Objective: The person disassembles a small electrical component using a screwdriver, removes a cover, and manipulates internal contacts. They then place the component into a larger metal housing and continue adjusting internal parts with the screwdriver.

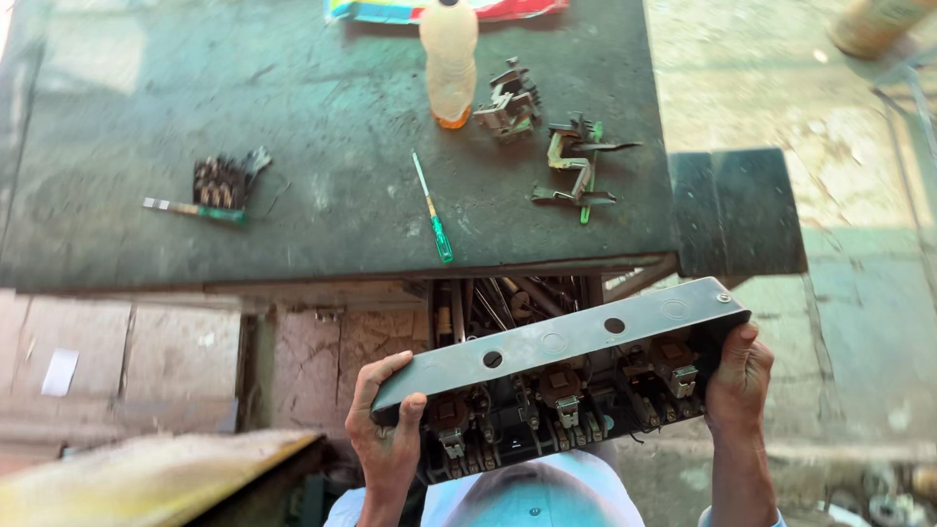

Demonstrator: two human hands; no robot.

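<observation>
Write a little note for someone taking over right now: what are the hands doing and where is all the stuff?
Left hand and right hand grip the two ends of the grey switch box, held off the workbench, open side toward the person.
On the bench: green screwdriver, plastic bottle, loose metal parts, a small dark part.
Done: some parts lie out.
Left: cannot tell.

Two bare hands show at the bottom of the view, the left hand [388, 444] and the right hand [739, 379], with no gloves, rings or watch to be seen. The forearms are uncovered too. Between them lies a pale blue cloth garment [532, 498], and a sliver of pale blue sleeve [705, 517] edges the right forearm.
</observation>
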